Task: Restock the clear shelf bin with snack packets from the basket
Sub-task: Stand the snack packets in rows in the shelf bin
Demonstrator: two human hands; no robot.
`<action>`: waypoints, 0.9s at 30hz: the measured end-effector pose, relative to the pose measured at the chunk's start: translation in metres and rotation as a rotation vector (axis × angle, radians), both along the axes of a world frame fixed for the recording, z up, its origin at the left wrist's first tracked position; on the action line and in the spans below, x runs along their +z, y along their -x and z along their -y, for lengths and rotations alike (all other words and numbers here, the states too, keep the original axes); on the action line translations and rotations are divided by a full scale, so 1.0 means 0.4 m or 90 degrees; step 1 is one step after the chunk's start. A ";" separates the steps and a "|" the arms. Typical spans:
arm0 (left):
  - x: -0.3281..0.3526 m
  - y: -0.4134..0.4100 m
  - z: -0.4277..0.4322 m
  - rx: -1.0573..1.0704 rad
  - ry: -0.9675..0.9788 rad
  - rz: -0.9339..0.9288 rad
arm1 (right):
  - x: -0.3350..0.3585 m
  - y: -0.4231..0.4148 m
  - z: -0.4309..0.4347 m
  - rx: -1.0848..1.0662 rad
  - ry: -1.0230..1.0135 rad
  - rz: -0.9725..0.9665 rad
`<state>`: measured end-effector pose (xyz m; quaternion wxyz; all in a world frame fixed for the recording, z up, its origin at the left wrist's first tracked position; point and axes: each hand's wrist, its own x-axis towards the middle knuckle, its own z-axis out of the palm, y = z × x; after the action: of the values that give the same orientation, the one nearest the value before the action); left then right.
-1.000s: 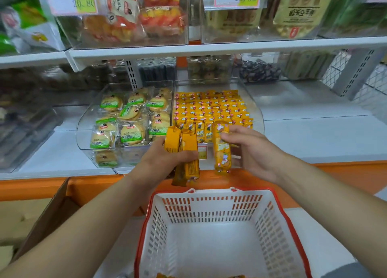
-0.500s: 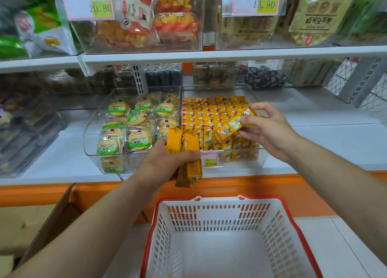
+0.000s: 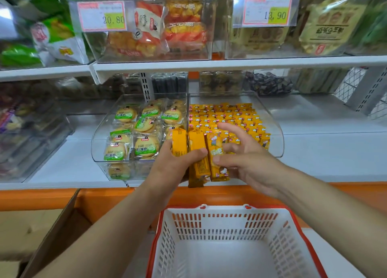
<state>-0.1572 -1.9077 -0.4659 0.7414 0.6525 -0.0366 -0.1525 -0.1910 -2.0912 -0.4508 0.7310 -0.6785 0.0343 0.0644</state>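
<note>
Left price tag [image 3: 102, 16]: showing 20.80, sitting on the upper left clear bin [image 3: 209, 37].
Right price tag [image 3: 267, 9]: showing 13.90, fronting the upper right clear bin [image 3: 230, 47].
White-and-red packet [image 3: 146, 24]: bearing blurred script, possibly "Rolls".

Your packets [image 3: 196, 141] wear glossy, crinkled yellow film, and the bin [image 3: 272, 118] is clear, shiny plastic. Your basket [image 3: 219, 223] is matt white perforated plastic with a red rim; the box [image 3: 52, 231] is dull brown cardboard.

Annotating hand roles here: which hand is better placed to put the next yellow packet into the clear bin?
Right. The right hand pinches the rightmost packet and sits before the clear bin; the left hand grips the other packets.
</note>
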 end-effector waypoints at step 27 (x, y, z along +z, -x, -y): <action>-0.028 -0.061 -0.015 0.013 -0.048 -0.013 | -0.036 -0.240 0.144 -0.028 0.855 0.208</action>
<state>-0.1330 -1.9016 -0.4771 0.7184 0.6784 -0.0168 -0.1527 -0.0951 -2.1488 -0.4650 0.1496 -0.9843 -0.0302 -0.0885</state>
